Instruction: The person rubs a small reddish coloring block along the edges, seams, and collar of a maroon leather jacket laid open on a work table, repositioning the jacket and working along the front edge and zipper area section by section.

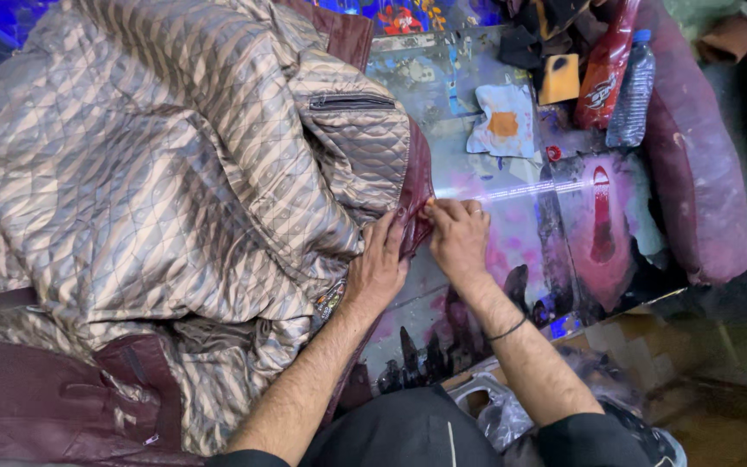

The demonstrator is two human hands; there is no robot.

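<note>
A dark maroon leather jacket (36, 398) lies inside out over the stained worktable (443, 112), its quilted bronze striped lining (157, 173) facing up. My left hand (379, 264) presses flat on the lining beside the maroon edge (415, 186). My right hand (458, 235) pinches that maroon edge between thumb and fingers, right next to the left hand. A zipped inner pocket (352, 102) shows just above the hands. A thin black band circles my right wrist.
On the paint-stained table lie a stained white cloth (503, 121), a yellow sponge (558, 79), a red bottle (605, 65) and a clear plastic bottle (632, 86). A maroon leather piece (693, 173) lies at the right. A plastic bag (499, 415) sits near my lap.
</note>
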